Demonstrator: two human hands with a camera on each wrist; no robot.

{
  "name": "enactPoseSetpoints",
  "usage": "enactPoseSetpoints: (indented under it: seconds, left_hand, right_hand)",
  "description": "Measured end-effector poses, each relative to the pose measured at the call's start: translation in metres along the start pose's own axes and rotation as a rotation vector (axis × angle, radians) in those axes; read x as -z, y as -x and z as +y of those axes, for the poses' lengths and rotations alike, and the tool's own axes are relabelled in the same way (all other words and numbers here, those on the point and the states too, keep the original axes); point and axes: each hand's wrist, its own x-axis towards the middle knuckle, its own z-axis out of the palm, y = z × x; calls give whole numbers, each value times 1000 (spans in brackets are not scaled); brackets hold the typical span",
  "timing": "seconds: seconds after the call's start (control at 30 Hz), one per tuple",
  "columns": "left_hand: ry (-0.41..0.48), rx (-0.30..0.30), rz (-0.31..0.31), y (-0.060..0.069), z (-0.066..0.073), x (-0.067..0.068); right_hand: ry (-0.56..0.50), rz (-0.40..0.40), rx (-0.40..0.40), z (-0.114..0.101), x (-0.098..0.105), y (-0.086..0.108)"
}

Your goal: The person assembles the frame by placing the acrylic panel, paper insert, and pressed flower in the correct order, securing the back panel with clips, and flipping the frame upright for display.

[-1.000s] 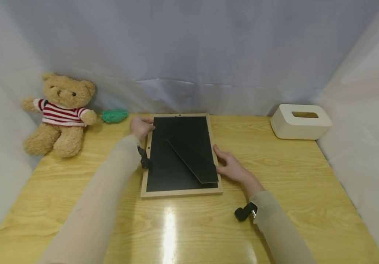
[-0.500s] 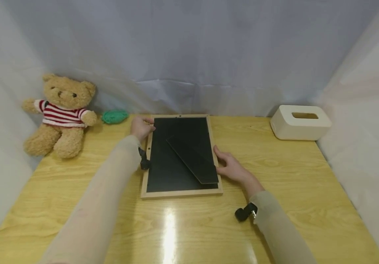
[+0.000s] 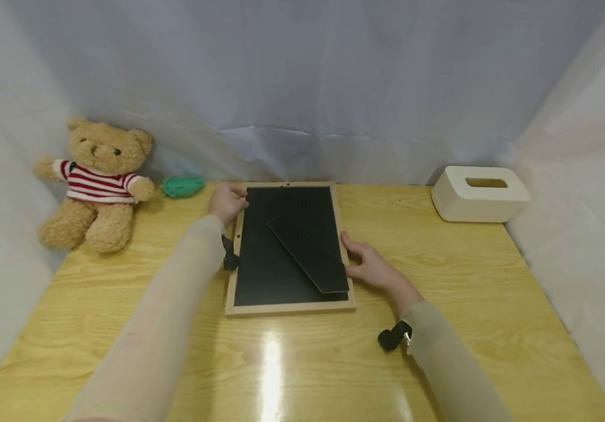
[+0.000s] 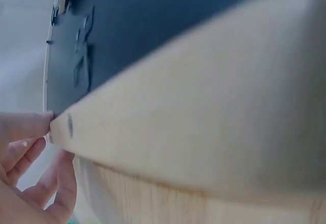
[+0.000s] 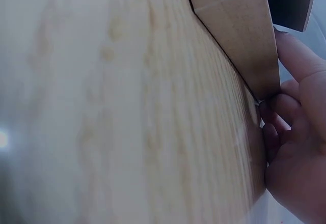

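A picture frame lies face down on the table, its black back upward and its wooden border showing. The black easel stand slants across the back, its lower end near the right border. With thumb and fingers, my left hand pinches the left border near the far corner. In the left wrist view, the fingers of my left hand sit around that wooden border. At the right border, my right hand grips the edge. The right wrist view has its thumb against the border and its other fingers curled low beside it.
A teddy bear in a striped shirt sits at the far left, with a green bundle beside it. A cream tissue box stands at the far right. A grey curtain closes off the back of the wooden table.
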Motion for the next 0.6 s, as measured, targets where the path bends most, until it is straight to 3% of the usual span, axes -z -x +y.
enactPoseSetpoints:
  seconds: [0.27, 0.6]
  left_hand:
    - [-59, -34, -14, -1, -2, 3]
    - [-245, -109, -43, -7, 3, 2]
  right_hand:
    - [19, 3, -13, -2, 0, 0]
    - [19, -10, -17, -3, 1, 2]
